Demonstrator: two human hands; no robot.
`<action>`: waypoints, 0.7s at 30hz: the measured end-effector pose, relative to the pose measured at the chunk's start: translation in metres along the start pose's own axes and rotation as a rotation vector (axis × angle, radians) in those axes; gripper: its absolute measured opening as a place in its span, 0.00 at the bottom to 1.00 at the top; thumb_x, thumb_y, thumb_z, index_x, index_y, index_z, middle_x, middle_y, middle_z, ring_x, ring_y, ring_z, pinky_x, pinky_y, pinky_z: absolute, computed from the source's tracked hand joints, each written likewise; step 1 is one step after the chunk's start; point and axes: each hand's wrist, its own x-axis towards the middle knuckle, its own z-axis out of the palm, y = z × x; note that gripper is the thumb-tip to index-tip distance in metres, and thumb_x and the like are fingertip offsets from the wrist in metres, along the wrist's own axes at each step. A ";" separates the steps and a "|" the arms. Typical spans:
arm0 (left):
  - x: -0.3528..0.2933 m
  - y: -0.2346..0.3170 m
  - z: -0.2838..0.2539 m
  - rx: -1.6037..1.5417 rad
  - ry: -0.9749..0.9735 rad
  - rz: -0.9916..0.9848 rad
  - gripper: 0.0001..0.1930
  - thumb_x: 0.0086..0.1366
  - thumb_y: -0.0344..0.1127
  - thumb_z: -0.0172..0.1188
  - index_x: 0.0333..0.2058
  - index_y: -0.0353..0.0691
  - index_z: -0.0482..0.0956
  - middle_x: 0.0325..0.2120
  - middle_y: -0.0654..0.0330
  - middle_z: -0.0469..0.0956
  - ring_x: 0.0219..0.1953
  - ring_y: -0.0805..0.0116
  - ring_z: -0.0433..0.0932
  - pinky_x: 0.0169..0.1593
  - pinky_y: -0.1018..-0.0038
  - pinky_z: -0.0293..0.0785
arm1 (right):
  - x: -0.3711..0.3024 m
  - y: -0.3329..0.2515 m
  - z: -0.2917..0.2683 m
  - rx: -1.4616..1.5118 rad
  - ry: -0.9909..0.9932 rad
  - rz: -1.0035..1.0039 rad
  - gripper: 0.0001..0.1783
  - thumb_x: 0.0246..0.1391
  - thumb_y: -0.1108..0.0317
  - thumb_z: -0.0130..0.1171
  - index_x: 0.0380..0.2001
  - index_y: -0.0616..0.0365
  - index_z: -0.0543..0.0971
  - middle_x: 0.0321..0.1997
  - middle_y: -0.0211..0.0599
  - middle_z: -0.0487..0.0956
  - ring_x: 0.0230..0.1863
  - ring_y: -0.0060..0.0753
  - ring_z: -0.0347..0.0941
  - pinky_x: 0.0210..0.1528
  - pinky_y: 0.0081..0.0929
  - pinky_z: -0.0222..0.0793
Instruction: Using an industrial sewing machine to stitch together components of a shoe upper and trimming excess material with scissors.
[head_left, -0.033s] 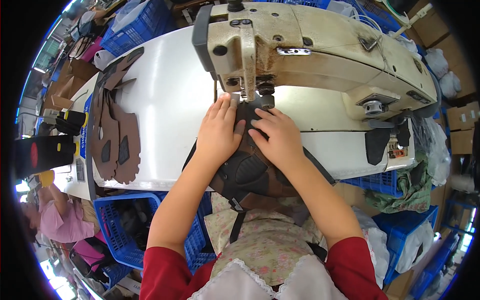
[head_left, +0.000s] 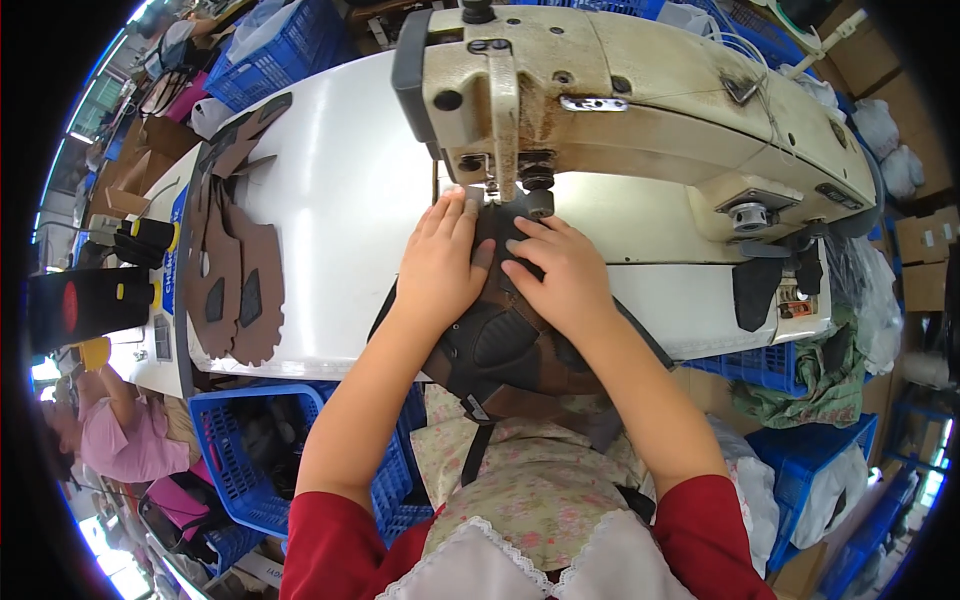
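A black-and-brown sewn piece with padded panels lies over the near edge of the white sewing table. Its narrow far end runs under the needle area of a worn cream sewing machine. Flat on the left side of the piece rests my left hand, fingers stretched toward the presser foot and thumb apart. My right hand presses on the other side, its fingers spread and slightly bent. Just beyond its fingertips is a dark roller. The needle's contact with the material is too small to make out.
Several flat brown cut pieces with black patches lie on the table's left. A blue crate stands below the near edge, and a dark scrap lies at the right. Another person in pink is at the far left.
The machine head sits slightly farther right in the picture, as does most of the scene. Both hands keep the same pose on the sewn piece.
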 end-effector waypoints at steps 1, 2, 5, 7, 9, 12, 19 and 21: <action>-0.001 0.000 0.000 0.010 0.002 -0.006 0.27 0.61 0.39 0.61 0.56 0.28 0.71 0.59 0.42 0.70 0.64 0.48 0.65 0.66 0.58 0.62 | 0.000 0.002 -0.005 0.041 -0.029 -0.011 0.16 0.46 0.62 0.68 0.39 0.55 0.84 0.53 0.40 0.81 0.60 0.49 0.72 0.60 0.43 0.69; -0.001 0.000 0.000 -0.015 0.012 -0.008 0.27 0.61 0.39 0.61 0.56 0.29 0.72 0.59 0.42 0.70 0.64 0.47 0.65 0.65 0.58 0.64 | -0.001 0.002 -0.009 0.076 -0.080 0.013 0.17 0.46 0.60 0.69 0.39 0.56 0.84 0.56 0.39 0.79 0.63 0.48 0.70 0.62 0.41 0.67; -0.001 0.002 -0.005 -0.003 0.018 -0.006 0.26 0.60 0.38 0.62 0.55 0.31 0.73 0.59 0.44 0.71 0.63 0.46 0.66 0.63 0.58 0.65 | -0.003 -0.004 -0.012 0.021 -0.117 0.010 0.18 0.46 0.61 0.69 0.41 0.56 0.84 0.57 0.40 0.78 0.64 0.48 0.68 0.63 0.41 0.66; -0.001 0.004 -0.008 0.026 -0.005 -0.006 0.26 0.60 0.38 0.62 0.55 0.31 0.74 0.59 0.45 0.71 0.63 0.47 0.66 0.63 0.59 0.65 | -0.002 -0.007 -0.014 -0.006 -0.136 0.015 0.18 0.46 0.61 0.69 0.42 0.55 0.84 0.58 0.39 0.78 0.65 0.48 0.67 0.63 0.41 0.65; -0.003 0.002 -0.011 0.023 -0.020 -0.008 0.27 0.60 0.38 0.62 0.56 0.32 0.73 0.60 0.45 0.70 0.64 0.47 0.65 0.64 0.58 0.64 | -0.002 -0.009 -0.013 -0.035 -0.152 0.023 0.19 0.46 0.62 0.69 0.43 0.55 0.83 0.59 0.39 0.77 0.66 0.47 0.66 0.64 0.41 0.65; -0.010 0.000 -0.018 -0.060 -0.126 -0.044 0.28 0.61 0.40 0.62 0.57 0.32 0.72 0.62 0.45 0.67 0.66 0.48 0.63 0.66 0.58 0.62 | -0.006 -0.009 -0.010 -0.043 -0.106 0.015 0.20 0.45 0.62 0.70 0.44 0.55 0.82 0.59 0.40 0.76 0.65 0.48 0.66 0.64 0.42 0.64; -0.020 -0.007 -0.013 -0.004 -0.098 0.049 0.29 0.64 0.41 0.59 0.60 0.33 0.68 0.66 0.45 0.61 0.68 0.49 0.60 0.68 0.60 0.59 | -0.006 -0.008 -0.007 -0.037 -0.061 0.009 0.20 0.46 0.62 0.70 0.44 0.54 0.81 0.57 0.43 0.76 0.63 0.52 0.67 0.63 0.44 0.64; -0.018 -0.008 -0.012 -0.002 -0.086 0.057 0.28 0.64 0.41 0.59 0.60 0.33 0.68 0.66 0.45 0.61 0.68 0.49 0.60 0.68 0.60 0.60 | -0.004 -0.007 -0.005 -0.026 -0.063 0.012 0.20 0.46 0.63 0.70 0.44 0.55 0.81 0.57 0.43 0.76 0.63 0.52 0.67 0.63 0.43 0.64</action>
